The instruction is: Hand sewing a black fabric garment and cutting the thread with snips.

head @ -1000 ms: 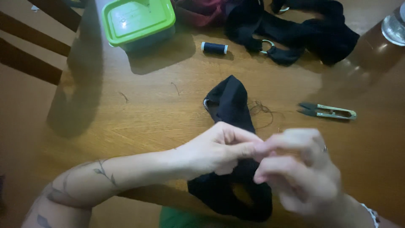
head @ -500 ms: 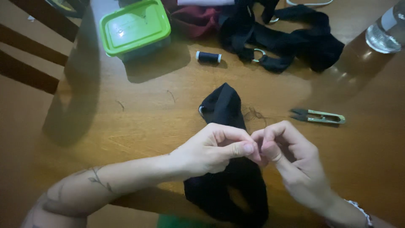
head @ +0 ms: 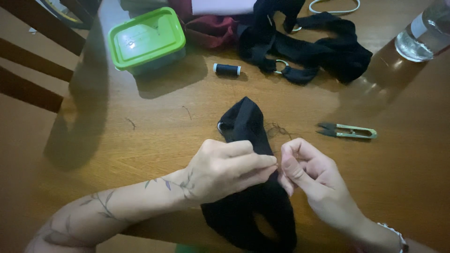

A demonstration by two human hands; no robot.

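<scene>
The left hand (head: pixel 229 168) pinches the edge of a black fabric strap (head: pixel 248 136) lying on the brown wooden table (head: pixel 140 140), steadying it; the right hand (head: pixel 304 173) is pinched closed just beside, seemingly on thread. Small metal thread snips (head: pixel 347 131) and a dark thread spool (head: pixel 227 69) lie within reach.

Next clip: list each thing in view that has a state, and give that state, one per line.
Left hand: fingers pinched on the black fabric strap.
Right hand: fingers pinched together beside the left fingertips; what they hold is too small to tell.
Black fabric strap: bunched, lying on the wooden table.
Green-lidded container: lid on.
Thread spool: lying on its side.
Thread snips: lying flat, untouched.
Clear bottle: holds clear liquid.
</scene>
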